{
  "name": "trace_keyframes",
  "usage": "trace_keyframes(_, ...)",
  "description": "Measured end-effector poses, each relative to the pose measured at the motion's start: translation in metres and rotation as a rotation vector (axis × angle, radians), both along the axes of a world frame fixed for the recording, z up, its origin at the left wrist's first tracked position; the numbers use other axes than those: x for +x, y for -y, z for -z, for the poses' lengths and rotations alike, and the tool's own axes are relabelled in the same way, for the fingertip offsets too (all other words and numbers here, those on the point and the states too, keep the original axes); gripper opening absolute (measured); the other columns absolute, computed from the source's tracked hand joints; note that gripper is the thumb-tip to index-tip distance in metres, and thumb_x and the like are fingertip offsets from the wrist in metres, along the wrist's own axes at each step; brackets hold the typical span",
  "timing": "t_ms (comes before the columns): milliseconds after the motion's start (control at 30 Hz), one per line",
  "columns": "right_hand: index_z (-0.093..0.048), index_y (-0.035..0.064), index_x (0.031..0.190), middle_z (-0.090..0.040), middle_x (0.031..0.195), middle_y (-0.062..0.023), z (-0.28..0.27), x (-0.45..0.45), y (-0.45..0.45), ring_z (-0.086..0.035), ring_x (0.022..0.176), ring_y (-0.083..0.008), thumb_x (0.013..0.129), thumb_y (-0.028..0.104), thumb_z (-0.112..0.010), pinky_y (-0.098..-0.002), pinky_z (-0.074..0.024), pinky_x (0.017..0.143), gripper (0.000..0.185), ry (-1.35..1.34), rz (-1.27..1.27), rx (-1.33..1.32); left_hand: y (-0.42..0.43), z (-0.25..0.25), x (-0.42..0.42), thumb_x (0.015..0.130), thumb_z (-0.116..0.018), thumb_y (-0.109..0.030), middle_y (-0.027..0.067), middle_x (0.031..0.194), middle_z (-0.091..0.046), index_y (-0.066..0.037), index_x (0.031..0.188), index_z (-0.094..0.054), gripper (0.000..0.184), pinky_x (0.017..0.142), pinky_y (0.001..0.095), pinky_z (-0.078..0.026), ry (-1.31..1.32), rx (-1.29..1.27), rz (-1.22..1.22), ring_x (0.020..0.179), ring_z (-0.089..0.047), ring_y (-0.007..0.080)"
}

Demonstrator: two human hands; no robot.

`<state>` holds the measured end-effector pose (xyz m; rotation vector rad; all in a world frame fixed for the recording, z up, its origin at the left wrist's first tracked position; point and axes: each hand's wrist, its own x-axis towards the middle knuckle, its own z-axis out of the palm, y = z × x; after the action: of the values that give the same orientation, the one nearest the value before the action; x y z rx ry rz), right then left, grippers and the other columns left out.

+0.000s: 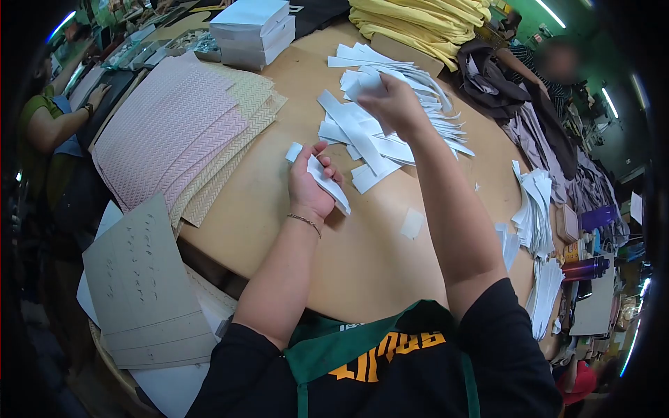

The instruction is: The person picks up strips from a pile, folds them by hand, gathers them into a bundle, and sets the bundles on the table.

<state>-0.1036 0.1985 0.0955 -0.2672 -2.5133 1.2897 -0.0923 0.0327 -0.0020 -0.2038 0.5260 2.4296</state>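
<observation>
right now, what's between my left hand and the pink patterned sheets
Between your left hand and the pink patterned sheets lie a stretch of tabletop, then exposed edges of cream patterned sheets, seen in the head view.

- Folded yellow cloth [418, 24], piled at the far edge of the table [369, 279]
- Pink patterned sheets [171, 129], overlapping cream sheets [233, 150]
- White stack [252, 35], just beyond those
- Grey board [132, 292] with handwriting, near left
- Dark cloth [488, 80], far right
- Purple bottle [585, 269], right
</observation>
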Motion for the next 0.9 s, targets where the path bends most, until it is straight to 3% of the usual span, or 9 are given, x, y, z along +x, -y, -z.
trace_keyframes(133, -0.055, 0.0003, 0.088, -0.058, 0.076, -0.0057, -0.016, -0.004, 0.028, -0.053, 0.066, -0.0087, 0.070, 0.010, -0.065, -0.0237, -0.0444, 0.055, 0.023, -0.007, -0.181, -0.173, 0.001, -0.020, 0.012, 0.076, -0.045, -0.056, 0.0018, 0.078, -0.055, -0.008, 0.103, -0.049, 0.055, 0.061, 0.0260, -0.041, 0.003, 0.006, 0.058, 0.066, -0.053, 0.0134)
trace_keyframes(167, -0.055, 0.0007, 0.088, -0.058, 0.076, -0.0056, -0.017, 0.008, 0.041, -0.053, 0.067, -0.0086, 0.069, 0.010, -0.066, -0.0234, -0.0444, 0.056, 0.023, 0.041, -0.209, -0.248, 0.002, -0.016, 0.012, 0.071, -0.045, -0.065, 0.0046, 0.092, -0.056, -0.008, 0.107, -0.048, 0.068, 0.068, 0.0281, -0.042, -0.053, 0.019, 0.093, 0.085, -0.054, 0.0159)
trace_keyframes(267, -0.055, 0.0007, 0.090, -0.058, 0.077, -0.0060, -0.010, 0.048, 0.061, -0.053, 0.071, -0.0093, 0.069, 0.013, -0.067, -0.0242, -0.0446, 0.060, 0.028, 0.383, -0.264, -0.118, 0.002, -0.018, 0.018, 0.073, -0.043, -0.063, 0.0088, 0.111, -0.048, -0.007, 0.115, -0.042, 0.069, 0.083, 0.0392, -0.038, -0.199, 0.246, 0.058, 0.106, -0.043, 0.0201)
trace_keyframes(333, -0.055, -0.0002, 0.093, -0.058, 0.075, -0.0055, 0.016, 0.073, 0.063, -0.053, 0.070, -0.0103, 0.067, 0.016, -0.068, -0.0258, -0.0437, 0.063, 0.033, 0.145, -0.297, 0.049, -0.001, -0.030, 0.024, 0.079, -0.044, -0.052, 0.0092, 0.110, -0.047, -0.007, 0.116, -0.040, 0.059, 0.085, 0.0418, -0.038, -0.190, 0.262, 0.033, 0.103, -0.045, 0.0213)
trace_keyframes(467, -0.057, 0.0003, 0.088, -0.057, 0.071, -0.0045, 0.010, 0.093, 0.041, -0.052, 0.069, -0.0108, 0.066, 0.022, -0.071, -0.0249, -0.0417, 0.063, 0.034, 0.438, -0.368, 0.031, -0.004, -0.029, 0.030, 0.085, -0.045, -0.030, 0.0067, 0.099, -0.051, -0.007, 0.117, -0.039, 0.039, 0.085, 0.0433, -0.039, -0.131, 0.161, -0.033, 0.098, -0.049, 0.0224)
trace_keyframes(500, -0.058, 0.0003, 0.085, -0.058, 0.072, -0.0049, -0.003, 0.092, 0.036, -0.053, 0.069, -0.0111, 0.066, 0.024, -0.071, -0.0251, -0.0417, 0.064, 0.032, 0.546, -0.420, 0.080, -0.002, -0.026, 0.028, 0.086, -0.044, -0.018, 0.0005, 0.078, -0.050, -0.008, 0.112, -0.043, 0.028, 0.077, 0.0365, -0.043, -0.119, 0.222, -0.034, 0.078, -0.053, 0.0161)
trace_keyframes(633, -0.060, 0.0025, 0.084, -0.060, 0.076, -0.0088, 0.032, 0.050, -0.010, -0.056, 0.073, -0.0191, 0.064, 0.035, -0.069, -0.0297, -0.0432, 0.067, 0.039, 0.385, -0.033, 0.246, 0.003, -0.016, 0.012, 0.084, -0.044, -0.015, -0.0043, 0.060, -0.035, -0.009, 0.099, -0.047, 0.016, 0.054, 0.0241, -0.035, -0.128, 0.063, -0.123, 0.052, -0.035, 0.0068)
trace_keyframes(800, -0.058, 0.0051, 0.092, -0.060, 0.086, -0.0113, 0.058, 0.024, 0.008, -0.055, 0.086, -0.0273, 0.061, 0.038, -0.069, -0.0380, -0.0425, 0.076, 0.046, 0.372, 0.188, 0.723, 0.003, -0.008, 0.002, 0.083, -0.045, -0.015, -0.0042, 0.059, -0.035, -0.009, 0.098, -0.047, 0.017, 0.052, 0.0240, -0.033, -0.096, -0.031, -0.132, 0.051, -0.035, 0.0072)
trace_keyframes(900, -0.056, 0.0061, 0.095, -0.059, 0.088, -0.0111, 0.058, 0.019, -0.003, -0.055, 0.086, -0.0270, 0.061, 0.032, -0.069, -0.0381, -0.0417, 0.075, 0.045, 0.471, 0.136, 0.488, 0.002, -0.010, 0.002, 0.082, -0.045, -0.016, -0.0040, 0.059, -0.035, -0.008, 0.098, -0.047, 0.018, 0.052, 0.0236, -0.033, -0.052, -0.044, -0.145, 0.051, -0.035, 0.0072)
